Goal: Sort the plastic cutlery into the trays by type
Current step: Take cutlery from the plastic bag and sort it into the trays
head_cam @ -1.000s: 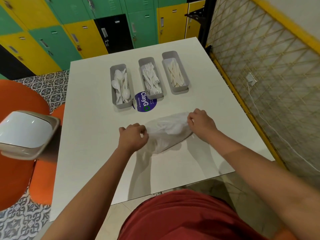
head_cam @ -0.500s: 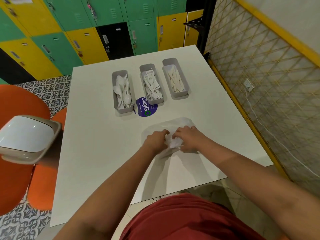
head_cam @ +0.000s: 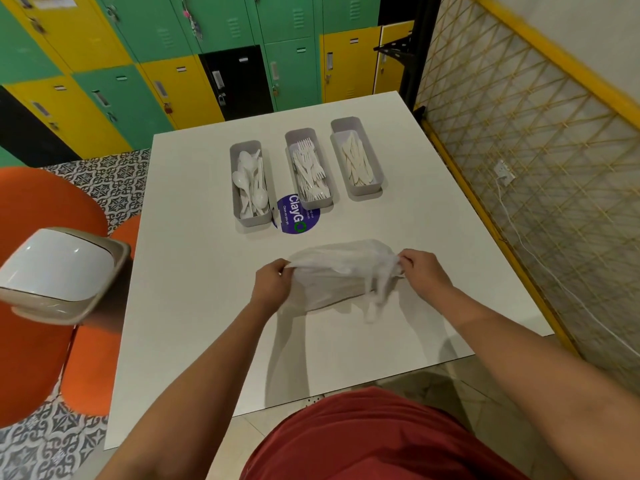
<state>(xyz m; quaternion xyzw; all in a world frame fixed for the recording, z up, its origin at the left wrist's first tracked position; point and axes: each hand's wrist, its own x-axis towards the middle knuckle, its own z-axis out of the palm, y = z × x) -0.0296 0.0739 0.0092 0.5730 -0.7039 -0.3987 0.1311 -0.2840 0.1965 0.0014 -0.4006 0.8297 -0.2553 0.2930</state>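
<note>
**Both hands stretch a plastic bag over the white surface**

The left hand pinches the left end of a thin white plastic bag, its grip closed tight on the film. The right hand pinches the bunched right end, with loose strands of plastic dangling below its knuckles. The bag hangs stretched between the two hands, just above the surface.

At twelve o'clock from the bag stand three grey trays in a row, well apart from the hands. The left tray holds white spoons. The middle tray holds white forks. The right tray holds cream-coloured flat pieces, seemingly knives. A round purple sticker lies on the surface between the near ends of the left and middle trays.

At nine o'clock, off the surface's edge, stands a bin with a white swing lid.
</note>
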